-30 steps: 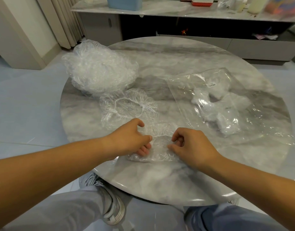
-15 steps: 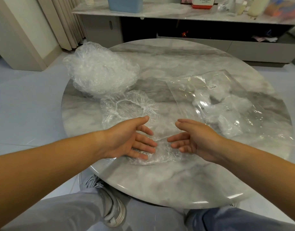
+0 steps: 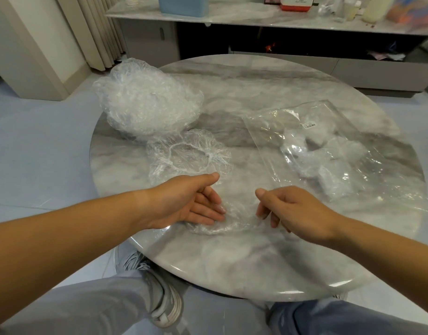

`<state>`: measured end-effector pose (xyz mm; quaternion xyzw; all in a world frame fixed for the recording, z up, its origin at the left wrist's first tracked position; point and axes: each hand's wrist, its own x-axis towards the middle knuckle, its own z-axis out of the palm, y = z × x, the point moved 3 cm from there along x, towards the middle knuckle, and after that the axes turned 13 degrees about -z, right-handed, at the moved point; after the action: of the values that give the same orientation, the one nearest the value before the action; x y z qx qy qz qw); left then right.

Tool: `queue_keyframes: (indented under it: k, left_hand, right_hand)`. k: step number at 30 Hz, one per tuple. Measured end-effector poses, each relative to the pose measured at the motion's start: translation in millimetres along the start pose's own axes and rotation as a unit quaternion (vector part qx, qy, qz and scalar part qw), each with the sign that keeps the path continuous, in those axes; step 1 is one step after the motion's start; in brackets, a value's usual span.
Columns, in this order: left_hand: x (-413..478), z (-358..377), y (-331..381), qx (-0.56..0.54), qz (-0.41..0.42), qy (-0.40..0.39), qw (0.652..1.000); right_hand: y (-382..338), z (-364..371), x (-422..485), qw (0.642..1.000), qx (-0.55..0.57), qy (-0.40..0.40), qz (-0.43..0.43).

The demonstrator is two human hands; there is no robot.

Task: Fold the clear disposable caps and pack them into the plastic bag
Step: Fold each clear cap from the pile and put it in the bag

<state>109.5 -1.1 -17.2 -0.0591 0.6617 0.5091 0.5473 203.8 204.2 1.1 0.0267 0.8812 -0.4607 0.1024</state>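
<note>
A round table fills the middle of the frame. On its upper left sits a heap of caps, and one spread cap lies just below it, touching its lower edge. The plastic bag lies on the table's right side with folded caps inside it. Near the lower edge, a flattened cap lies between the left hand and the right hand, under the left fingertips. A long sideboard runs across the top of the frame, behind the table.
</note>
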Motion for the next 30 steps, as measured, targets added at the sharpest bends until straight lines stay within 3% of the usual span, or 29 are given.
queue_keyframes:
  k: [4, 7, 8, 10, 12, 13, 14, 17, 19, 21, 22, 25, 28, 30]
  left_hand:
    - [-2.7, 2.9, 2.4, 0.035, 0.019, 0.041, 0.998]
    - [-7.0, 5.2, 6.2, 0.137, 0.105, 0.152, 0.973]
    - [-11.1, 6.1, 7.1, 0.213, 0.165, 0.212, 0.939]
    - [-22.6, 12.0, 8.1, 0.402, 0.33, 0.297, 0.801]
    - [-24.9, 20.6, -1.3, 0.557, 0.439, 0.258, 0.656]
    - [-21.9, 21.7, -9.5, 0.609, 0.458, 0.223, 0.608]
    - [-19.2, 21.6, -17.0, 0.641, 0.459, 0.194, 0.584]
    - [-13.4, 15.5, -29.2, 0.667, 0.416, 0.156, 0.598]
    - [-10.2, 11.2, -28.8, 0.637, 0.369, 0.126, 0.665]
    - [-5.2, 7.6, -23.5, 0.567, 0.311, 0.088, 0.758]
    - [-3.4, 7.2, -20.9, 0.541, 0.29, 0.077, 0.786]
    - [-2.6, 9.5, -18.3, 0.531, 0.279, 0.055, 0.798]
    - [-2.5, 7.7, -20.7, 0.529, 0.287, 0.052, 0.797]
    - [-0.5, 2.3, -22.2, 0.488, 0.29, 0.087, 0.818]
  right_hand:
    - [0.6, 5.7, -7.3, 0.99, -0.121, -0.046, -0.052]
    - [1.7, 11.7, -6.9, 0.975, -0.185, -0.078, -0.099]
    - [2.5, 12.9, -6.7, 0.971, -0.193, -0.084, -0.11]
    - [4.9, 14.3, -6.4, 0.966, -0.206, -0.091, -0.127]
    - [7.5, 15.0, -6.8, 0.961, -0.216, -0.092, -0.142]
    - [9.3, 15.4, -7.3, 0.96, -0.219, -0.092, -0.147]
    - [10.7, 14.8, -8.0, 0.96, -0.222, -0.09, -0.149]
    - [11.4, 11.5, -8.3, 0.956, -0.231, -0.091, -0.154]
    - [11.7, 10.8, -7.8, 0.954, -0.23, -0.075, -0.174]
    - [10.3, 8.9, -7.4, 0.953, -0.221, -0.013, -0.206]
    - [9.1, 8.1, -7.2, 0.947, -0.226, 0.028, -0.227]
    - [1.2, 12.7, -6.1, 0.894, -0.292, 0.078, -0.331]
    - [11.5, 28.1, -8.0, 0.843, -0.378, -0.029, -0.382]
    - [25.2, 34.2, -12.2, 0.837, -0.398, -0.092, -0.365]
